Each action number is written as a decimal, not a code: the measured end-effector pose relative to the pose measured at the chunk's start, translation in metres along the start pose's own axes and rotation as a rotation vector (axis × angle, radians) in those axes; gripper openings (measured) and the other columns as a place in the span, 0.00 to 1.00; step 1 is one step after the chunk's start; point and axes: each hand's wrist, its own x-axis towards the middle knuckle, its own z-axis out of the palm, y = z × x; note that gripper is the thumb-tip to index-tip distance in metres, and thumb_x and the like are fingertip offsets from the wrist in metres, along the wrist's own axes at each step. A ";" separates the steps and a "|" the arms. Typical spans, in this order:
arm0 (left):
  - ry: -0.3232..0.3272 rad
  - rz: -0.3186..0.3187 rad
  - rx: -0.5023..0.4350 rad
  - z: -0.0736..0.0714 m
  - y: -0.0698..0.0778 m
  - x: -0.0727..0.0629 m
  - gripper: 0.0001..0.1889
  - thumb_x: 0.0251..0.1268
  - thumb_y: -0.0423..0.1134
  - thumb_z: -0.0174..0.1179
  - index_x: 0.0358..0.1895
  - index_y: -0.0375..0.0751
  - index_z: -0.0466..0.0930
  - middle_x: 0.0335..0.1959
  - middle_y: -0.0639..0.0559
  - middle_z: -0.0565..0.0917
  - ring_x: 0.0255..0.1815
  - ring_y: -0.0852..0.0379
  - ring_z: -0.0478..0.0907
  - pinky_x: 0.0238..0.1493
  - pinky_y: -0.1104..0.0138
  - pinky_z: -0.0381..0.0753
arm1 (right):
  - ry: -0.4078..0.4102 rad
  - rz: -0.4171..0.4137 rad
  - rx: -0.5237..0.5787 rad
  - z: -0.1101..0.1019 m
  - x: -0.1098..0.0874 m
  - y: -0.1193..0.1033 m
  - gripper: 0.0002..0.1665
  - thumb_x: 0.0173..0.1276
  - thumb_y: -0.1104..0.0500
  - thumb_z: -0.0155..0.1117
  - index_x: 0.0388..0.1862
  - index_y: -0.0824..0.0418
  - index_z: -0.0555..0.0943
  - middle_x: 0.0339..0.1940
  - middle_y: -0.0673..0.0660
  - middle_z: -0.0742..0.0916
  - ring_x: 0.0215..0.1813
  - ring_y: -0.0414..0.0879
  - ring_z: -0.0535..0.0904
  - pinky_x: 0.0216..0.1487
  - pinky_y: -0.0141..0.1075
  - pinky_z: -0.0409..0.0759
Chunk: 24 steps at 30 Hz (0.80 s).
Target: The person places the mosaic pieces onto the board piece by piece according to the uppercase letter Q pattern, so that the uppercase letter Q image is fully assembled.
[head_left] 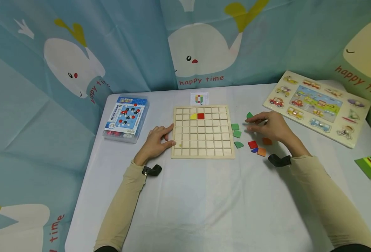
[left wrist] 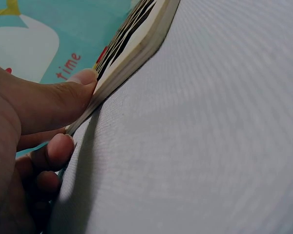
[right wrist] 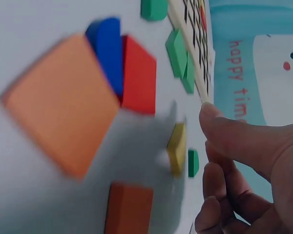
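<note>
A wooden grid board point(head_left: 203, 156) lies on the white table. On it sit a yellow piece point(head_left: 193, 117) and a red square point(head_left: 201, 116), side by side. My left hand point(head_left: 156, 141) touches the board's left edge; in the left wrist view the thumb point(left wrist: 63, 100) lies against that edge. Over the loose pieces right of the board hovers my right hand point(head_left: 272, 126), thumb and forefinger apart with nothing visible between them. A green piece point(head_left: 249, 115) lies by its fingertips. The right wrist view also shows a yellow piece point(right wrist: 177, 148) near the fingers, hidden in the head view.
Green pieces point(head_left: 234, 126), a red piece point(head_left: 252, 144), a blue one point(head_left: 254, 150) and orange squares point(head_left: 261, 152) lie right of the board. Behind it is a pattern card point(head_left: 199, 99). A boxed kit point(head_left: 125, 117) stands left, a vehicle puzzle point(head_left: 317, 105) right, coloured strips point(head_left: 370, 168) far right.
</note>
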 end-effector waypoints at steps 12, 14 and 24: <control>0.001 -0.008 0.003 0.001 -0.002 0.000 0.39 0.69 0.43 0.73 0.80 0.41 0.67 0.34 0.51 0.72 0.39 0.53 0.61 0.49 0.59 0.54 | -0.078 0.076 -0.040 -0.008 -0.005 0.022 0.22 0.69 0.57 0.77 0.59 0.63 0.89 0.55 0.68 0.88 0.51 0.58 0.80 0.42 0.34 0.76; 0.003 -0.002 0.005 0.000 -0.002 0.000 0.39 0.69 0.43 0.73 0.80 0.41 0.67 0.34 0.51 0.72 0.38 0.53 0.61 0.49 0.59 0.54 | -0.080 0.066 -0.043 -0.007 -0.005 0.024 0.21 0.69 0.58 0.77 0.59 0.63 0.89 0.54 0.68 0.88 0.50 0.57 0.79 0.41 0.32 0.76; 0.000 -0.010 0.000 0.001 0.000 0.000 0.39 0.69 0.43 0.73 0.80 0.40 0.67 0.34 0.51 0.72 0.39 0.53 0.62 0.50 0.59 0.54 | -0.109 0.059 -0.035 -0.003 -0.007 0.023 0.21 0.69 0.58 0.77 0.58 0.64 0.87 0.52 0.67 0.86 0.50 0.58 0.78 0.47 0.33 0.75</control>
